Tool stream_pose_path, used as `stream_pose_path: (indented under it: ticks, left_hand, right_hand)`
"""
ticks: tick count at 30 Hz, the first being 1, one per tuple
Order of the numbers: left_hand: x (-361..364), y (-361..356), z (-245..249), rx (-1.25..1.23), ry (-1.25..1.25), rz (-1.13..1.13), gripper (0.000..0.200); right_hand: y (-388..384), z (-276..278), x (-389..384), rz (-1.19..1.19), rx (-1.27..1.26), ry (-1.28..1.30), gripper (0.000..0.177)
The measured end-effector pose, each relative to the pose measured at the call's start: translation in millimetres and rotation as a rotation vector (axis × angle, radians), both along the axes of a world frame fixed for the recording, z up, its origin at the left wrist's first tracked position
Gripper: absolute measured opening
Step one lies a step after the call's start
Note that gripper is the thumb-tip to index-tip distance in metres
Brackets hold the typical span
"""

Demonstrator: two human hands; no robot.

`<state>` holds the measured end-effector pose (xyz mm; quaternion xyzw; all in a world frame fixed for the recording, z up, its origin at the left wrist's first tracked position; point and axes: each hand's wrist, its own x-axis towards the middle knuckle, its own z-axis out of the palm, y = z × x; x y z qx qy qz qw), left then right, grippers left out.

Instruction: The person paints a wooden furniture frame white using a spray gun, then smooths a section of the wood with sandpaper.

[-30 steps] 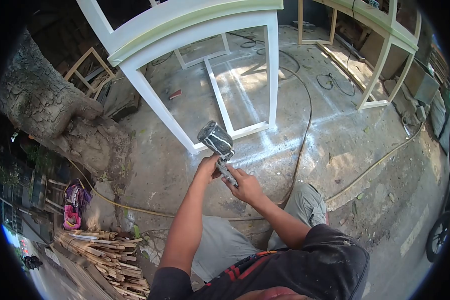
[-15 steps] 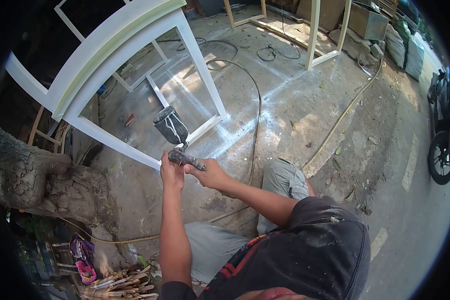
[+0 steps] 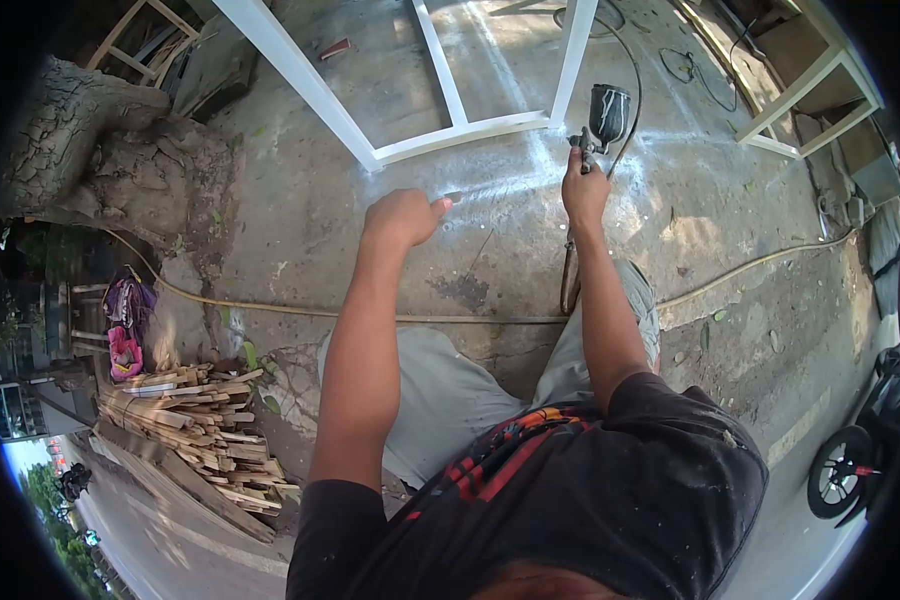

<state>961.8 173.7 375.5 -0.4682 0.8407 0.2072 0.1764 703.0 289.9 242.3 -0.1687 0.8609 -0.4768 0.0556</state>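
A spray gun with a dark, paint-streaked cup (image 3: pixel 608 115) is gripped in my right hand (image 3: pixel 585 195), the cup uppermost. White drips run down the cup's side. My left hand (image 3: pixel 407 216) is closed, its thumb pointing right, held apart from the gun. A small dark bit shows by the thumb tip; whether the fingers hold it I cannot make out. Beyond both hands stands a white-painted wooden frame (image 3: pixel 470 130), its upper part cut off by the view's edge. The gun is just right of the frame's lower right corner.
A hose (image 3: pixel 450 319) crosses the concrete floor, which has white overspray lines. Bundled wood strips (image 3: pixel 195 425) lie at lower left, below a tree trunk (image 3: pixel 150 190). Another wooden frame (image 3: pixel 810 85) stands at upper right; a motorbike wheel (image 3: pixel 842 470) is at lower right.
My hands have come apart: the right carried the spray gun to the right, while the left left it and closed. The view has tilted down and swung.
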Motion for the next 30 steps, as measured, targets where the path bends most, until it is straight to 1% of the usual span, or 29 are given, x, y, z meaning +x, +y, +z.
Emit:
stream_pose_path:
  ticks: [3,5,8,11,14,18,22,25,30]
  left_hand:
    - [11.0,-4.6,-1.7,-0.016,-0.032,0.003,0.064]
    - [13.2,-7.8,-3.0,-0.016,-0.014,0.022,0.063]
    - [18.4,-9.2,1.3,-0.015,0.006,0.027,0.062]
    - [25.6,-16.1,-1.4,-0.025,0.019,0.048,0.06]
    - [35.9,-24.9,-2.6,-0.048,0.03,0.071,0.058]
    - [50.5,-36.6,-12.6,-0.083,0.034,0.112,0.056]
    - [59.7,-43.5,-23.3,-0.07,0.029,0.135,0.054]
    - [61.2,-47.5,-31.2,-0.062,0.018,0.138,0.053]
    - [60.4,-51.5,-36.4,-0.076,0.024,0.12,0.053]
  right_hand:
    - [-24.3,-22.4,8.7,-0.006,0.024,0.031,0.058]
    - [-44.2,-51.6,20.3,0.012,0.023,-0.007,0.056]
    - [-63.4,-45.0,68.8,0.115,0.02,-0.081,0.057]
    - [-85.4,-48.1,110.2,0.234,0.023,-0.057,0.056]
    - [-102.6,-41.5,147.1,0.372,-0.001,-0.113,0.053]
    - [-130.0,-52.2,179.8,0.487,0.02,-0.081,0.051]
    - [-146.9,-54.8,196.0,0.641,-0.032,-0.103,0.053]
    - [-153.5,-61.2,197.8,0.659,0.035,-0.027,0.053]
    - [-143.9,-66.5,171.3,0.534,0.016,0.038,0.051]
